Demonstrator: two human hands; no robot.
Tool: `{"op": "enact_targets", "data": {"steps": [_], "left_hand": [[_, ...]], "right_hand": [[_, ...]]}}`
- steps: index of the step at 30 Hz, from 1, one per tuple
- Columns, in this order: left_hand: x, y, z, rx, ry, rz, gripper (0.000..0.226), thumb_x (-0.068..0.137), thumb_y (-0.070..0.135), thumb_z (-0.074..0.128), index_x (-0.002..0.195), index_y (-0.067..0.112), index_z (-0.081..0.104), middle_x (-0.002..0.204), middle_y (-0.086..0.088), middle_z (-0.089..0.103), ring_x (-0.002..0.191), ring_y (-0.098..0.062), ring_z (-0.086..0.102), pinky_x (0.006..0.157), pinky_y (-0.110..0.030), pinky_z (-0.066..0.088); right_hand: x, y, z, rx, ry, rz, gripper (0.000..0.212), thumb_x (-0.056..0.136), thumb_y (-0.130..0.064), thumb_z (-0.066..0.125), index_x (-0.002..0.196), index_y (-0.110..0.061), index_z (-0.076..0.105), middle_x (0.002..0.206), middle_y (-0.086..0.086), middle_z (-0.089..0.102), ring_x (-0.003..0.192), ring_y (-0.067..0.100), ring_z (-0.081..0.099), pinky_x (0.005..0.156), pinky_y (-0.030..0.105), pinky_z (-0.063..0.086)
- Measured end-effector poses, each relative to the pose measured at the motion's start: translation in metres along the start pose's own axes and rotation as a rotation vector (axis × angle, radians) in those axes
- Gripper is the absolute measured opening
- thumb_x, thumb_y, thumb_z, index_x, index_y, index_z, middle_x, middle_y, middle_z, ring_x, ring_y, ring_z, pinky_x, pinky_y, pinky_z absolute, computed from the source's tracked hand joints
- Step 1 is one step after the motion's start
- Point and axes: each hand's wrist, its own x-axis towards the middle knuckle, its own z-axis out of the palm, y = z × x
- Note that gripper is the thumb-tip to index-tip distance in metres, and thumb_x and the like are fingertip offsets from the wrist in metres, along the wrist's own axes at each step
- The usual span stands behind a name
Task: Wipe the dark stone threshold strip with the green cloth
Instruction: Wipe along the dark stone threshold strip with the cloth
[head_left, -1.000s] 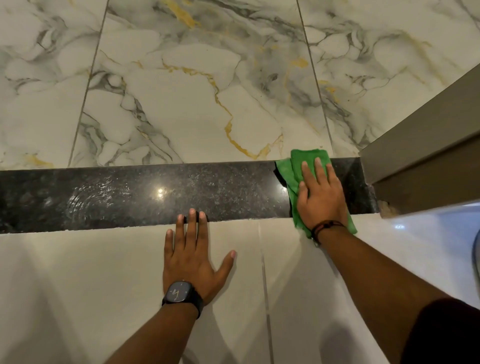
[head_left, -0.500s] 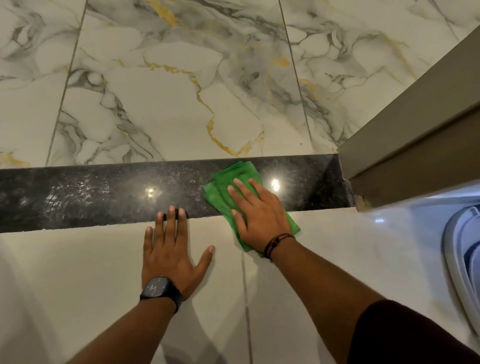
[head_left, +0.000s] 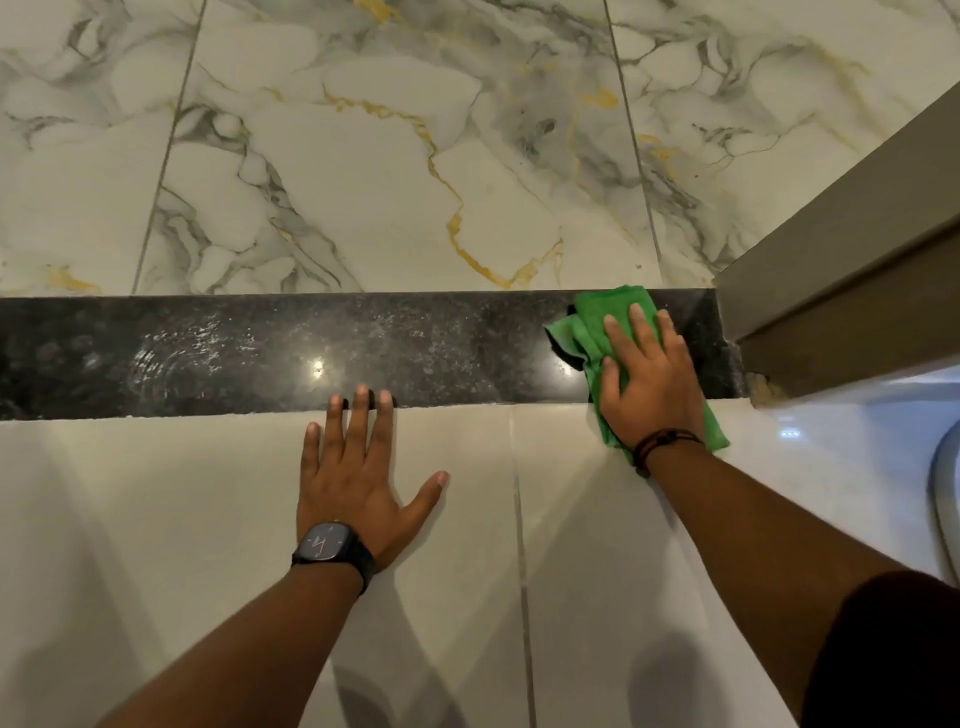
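Floor: marbled tiles (head_left: 363, 171) with grey and gold veins on the far side, plain pale tiles (head_left: 156, 519) on the near side. One dark stone threshold strip (head_left: 260, 353) runs left to right between them; speckled, glossy, streaky smears toward its left, one bright light spot near centre. One grey-brown door frame (head_left: 841, 291) at the strip's right end. Two hands. Right hand (head_left: 647, 384): flat, fingers extended, pressing one crumpled green cloth (head_left: 582, 322) onto the strip's right end, cloth overhanging onto the near tile. Left hand (head_left: 358, 478): spread flat, holding nothing, fingertips reaching the strip's near edge. One watch (head_left: 327, 543), one cord bracelet (head_left: 665, 441).
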Motion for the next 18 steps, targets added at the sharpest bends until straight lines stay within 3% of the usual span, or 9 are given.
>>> {"op": "enact_targets", "data": {"steps": [8, 11, 14, 18], "left_hand": [[-0.004, -0.006, -0.001, 0.001, -0.015, -0.070, 0.104, 0.074, 0.087, 0.013, 0.153, 0.022, -0.007, 0.160, -0.001, -0.011, 0.146, -0.023, -0.015, 0.118, -0.048, -0.008], [-0.009, -0.016, -0.002, 0.001, -0.009, -0.141, 0.107, 0.073, 0.089, 0.014, 0.153, 0.021, -0.007, 0.160, -0.003, -0.011, 0.147, -0.025, -0.015, 0.118, -0.050, -0.006], [-0.011, -0.022, -0.003, 0.002, -0.008, -0.180, 0.111, 0.072, 0.090, 0.015, 0.153, 0.017, -0.005, 0.162, -0.006, -0.005, 0.147, -0.026, -0.010, 0.118, -0.051, -0.002], [-0.009, -0.039, -0.005, -0.012, -0.006, -0.246, 0.113, 0.071, 0.091, 0.014, 0.153, 0.015, -0.005, 0.162, -0.007, -0.003, 0.148, -0.025, -0.009, 0.119, -0.050, 0.000]], "right_hand": [[0.019, -0.067, 0.025, -0.085, -0.066, 0.226, 0.052, 0.091, -0.029, 0.040, 0.143, -0.025, 0.035, 0.153, 0.001, 0.032, 0.137, 0.033, 0.025, 0.109, 0.051, 0.026], [0.025, -0.118, 0.034, -0.064, -0.150, 0.111, 0.053, 0.091, -0.031, 0.042, 0.143, -0.033, 0.032, 0.154, -0.005, 0.029, 0.137, 0.031, 0.025, 0.107, 0.050, 0.027], [0.010, -0.166, 0.043, 0.029, -0.209, -0.132, 0.053, 0.088, -0.027, 0.047, 0.140, -0.034, 0.038, 0.151, -0.007, 0.035, 0.136, 0.027, 0.029, 0.105, 0.048, 0.028], [-0.008, -0.156, 0.039, 0.033, -0.254, -0.305, 0.051, 0.090, -0.027, 0.046, 0.140, -0.034, 0.038, 0.150, -0.009, 0.036, 0.136, 0.023, 0.029, 0.105, 0.044, 0.026]]}}
